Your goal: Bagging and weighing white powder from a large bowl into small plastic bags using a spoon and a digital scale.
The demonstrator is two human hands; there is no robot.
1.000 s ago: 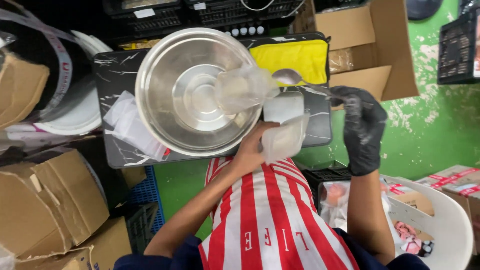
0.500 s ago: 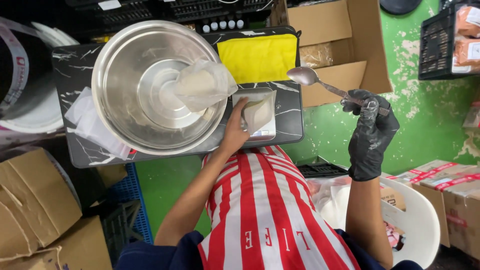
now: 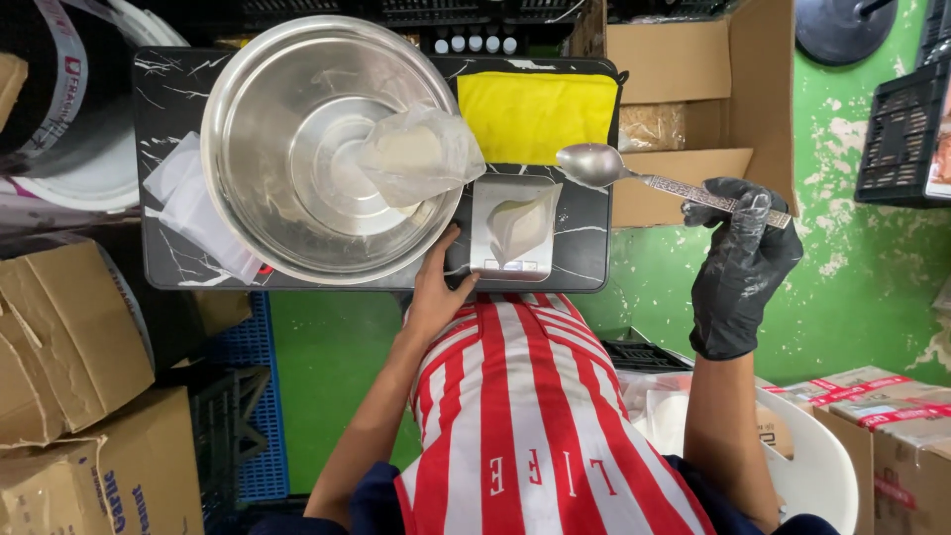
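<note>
A wide steel bowl [image 3: 327, 149] with a clear bag [image 3: 421, 154] inside sits on the dark marbled surface [image 3: 168, 99], left of a small scale [image 3: 513, 228]. The gloved right hand [image 3: 738, 263] keeps its grip clamped on a spoon [image 3: 654, 178]; the bare left hand [image 3: 436, 292] rests open-fingered at the scale's near corner.

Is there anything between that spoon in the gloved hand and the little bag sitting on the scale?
Nothing visible. The spoon, held by the gloved right hand, hovers just right of the small scale, and only bare black tabletop lies between its bowl and the small plastic bag.
</note>
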